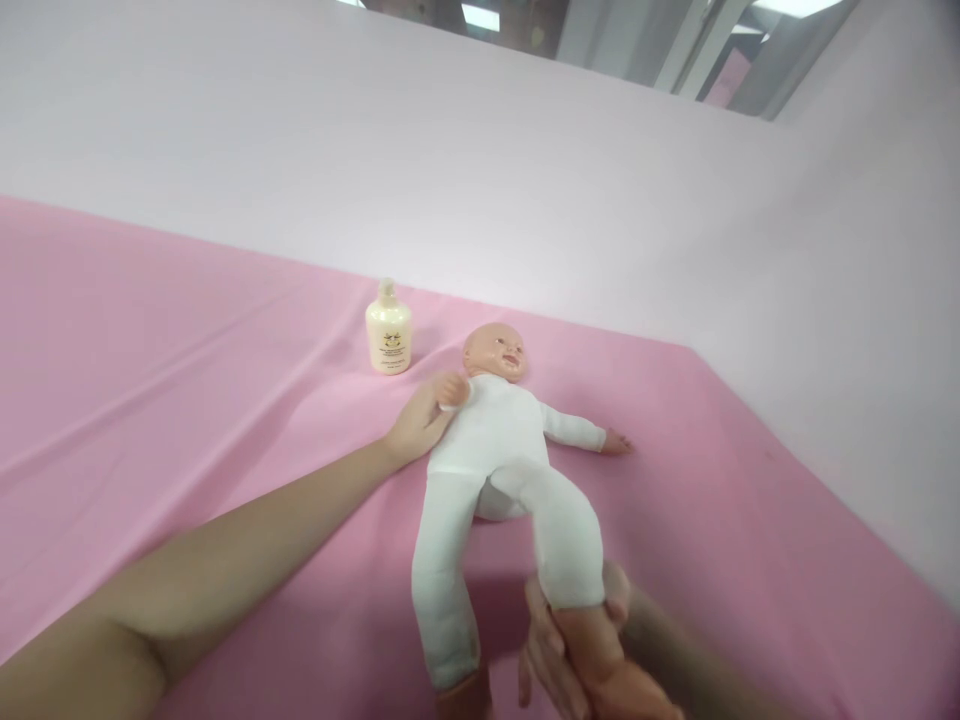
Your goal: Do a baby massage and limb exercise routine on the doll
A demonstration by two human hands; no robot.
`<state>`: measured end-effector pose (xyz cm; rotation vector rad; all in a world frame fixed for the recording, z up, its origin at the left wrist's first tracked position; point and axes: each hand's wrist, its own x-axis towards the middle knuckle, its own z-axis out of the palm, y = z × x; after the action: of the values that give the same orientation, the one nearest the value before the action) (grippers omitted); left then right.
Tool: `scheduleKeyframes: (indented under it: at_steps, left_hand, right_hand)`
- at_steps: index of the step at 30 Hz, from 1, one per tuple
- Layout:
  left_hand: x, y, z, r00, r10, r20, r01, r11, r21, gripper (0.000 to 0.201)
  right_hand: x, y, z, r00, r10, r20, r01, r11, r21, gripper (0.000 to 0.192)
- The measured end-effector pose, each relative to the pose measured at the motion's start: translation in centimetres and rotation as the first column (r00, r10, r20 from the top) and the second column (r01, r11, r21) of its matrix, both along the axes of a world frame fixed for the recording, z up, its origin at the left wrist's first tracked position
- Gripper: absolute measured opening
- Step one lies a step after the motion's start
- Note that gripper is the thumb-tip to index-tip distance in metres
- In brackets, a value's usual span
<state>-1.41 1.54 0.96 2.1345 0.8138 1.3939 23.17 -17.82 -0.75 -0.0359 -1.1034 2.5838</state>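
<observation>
Surface: a pink sheet (187, 400) covers the bed or table, creased in long folds, with a pale wall (525, 180) behind it.
Doll: a baby doll (502, 450) in a white one-piece lies on its back near the middle of the sheet, head toward the wall, legs toward the camera.
Left hand: the left hand (420, 420) reaches in from the lower left, fingers curled around the doll's near arm at the shoulder, the doll's small fist showing above the thumb.
Right hand: the right hand (577, 640) comes up from the bottom edge and grasps the doll's lower leg at the ankle, lifting it off the sheet.
Other leg: lies flat, its foot at the bottom edge.
Bottle: a cream-coloured lotion bottle (388, 335) stands upright just beyond the doll's head, apart from both hands.
</observation>
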Motion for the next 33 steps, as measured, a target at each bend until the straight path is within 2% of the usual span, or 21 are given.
scheduleKeyframes:
  at_steps: [2, 4, 5, 6, 8, 11, 13, 18, 21, 24, 27, 29, 33]
  left_hand:
    - [0.1, -0.3, 0.5, 0.984, -0.112, -0.141, 0.14, 0.968, 0.208, 0.04]
    - [0.1, -0.4, 0.8, 0.965, -0.136, -0.225, 0.206, 0.923, 0.324, 0.05]
    - [0.1, -0.3, 0.8, 0.961, -0.126, -0.247, 0.209, 0.915, 0.346, 0.053]
    - [0.0, -0.3, 0.9, 0.959, -0.114, -0.26, 0.204, 0.913, 0.352, 0.056]
    - [0.0, -0.3, 0.9, 0.958, -0.103, -0.268, 0.195, 0.918, 0.346, 0.06]
    - [-0.1, -0.3, 0.9, 0.964, -0.117, -0.238, 0.189, 0.934, 0.304, 0.061]
    - [-0.1, -0.3, 0.9, 0.973, -0.131, -0.192, 0.174, 0.958, 0.228, 0.057]
    - [-0.1, 0.1, 0.2, 0.994, -0.089, 0.056, 0.093, 0.992, -0.081, 0.036]
    - [0.1, 0.7, -0.6, 0.971, 0.043, 0.237, 0.032, 0.952, -0.304, 0.037]
    - [0.0, 1.4, -1.2, 0.921, 0.191, 0.338, -0.025, 0.898, -0.439, 0.042]
    - [-0.3, 2.0, -1.6, 0.892, 0.263, 0.367, -0.038, 0.854, -0.52, 0.044]
    - [-0.4, 2.3, -1.8, 0.894, 0.269, 0.359, -0.037, 0.842, -0.538, 0.044]
    - [-0.4, 2.2, -1.7, 0.896, 0.259, 0.361, -0.023, 0.839, -0.544, 0.046]
  right_hand:
    - [0.1, 0.2, 1.1, 0.979, -0.163, -0.123, 0.157, 0.986, -0.059, 0.067]
    - [0.4, 0.5, 2.4, 0.9, -0.433, 0.039, 0.435, 0.892, -0.122, 0.059]
    - [0.5, 0.5, 3.0, 0.848, -0.514, 0.131, 0.529, 0.838, -0.136, 0.056]
    - [0.5, 0.6, 3.5, 0.814, -0.546, 0.198, 0.575, 0.804, -0.148, 0.053]
    - [0.5, 0.6, 4.2, 0.794, -0.557, 0.244, 0.6, 0.782, -0.169, 0.051]
    - [0.2, 0.5, 4.3, 0.8, -0.558, 0.221, 0.595, 0.785, -0.174, 0.053]
    - [0.1, 0.4, 4.1, 0.819, -0.544, 0.184, 0.571, 0.807, -0.152, 0.054]
    - [0.0, -0.3, 3.3, 0.907, -0.419, 0.042, 0.42, 0.899, -0.119, 0.057]
    - [-0.2, -0.8, 2.9, 0.946, -0.324, 0.021, 0.324, 0.935, -0.146, 0.059]
    - [-0.4, -0.8, 3.1, 0.986, -0.167, -0.008, 0.164, 0.975, -0.152, 0.057]
    - [-0.2, -0.7, 3.6, 0.991, -0.038, 0.125, 0.051, 0.994, -0.101, 0.047]
    - [0.1, -0.6, 3.7, 0.96, -0.029, 0.28, 0.041, 0.998, -0.04, 0.044]
    - [0.5, -0.6, 3.3, 0.916, -0.071, 0.395, 0.079, 0.997, -0.004, 0.062]
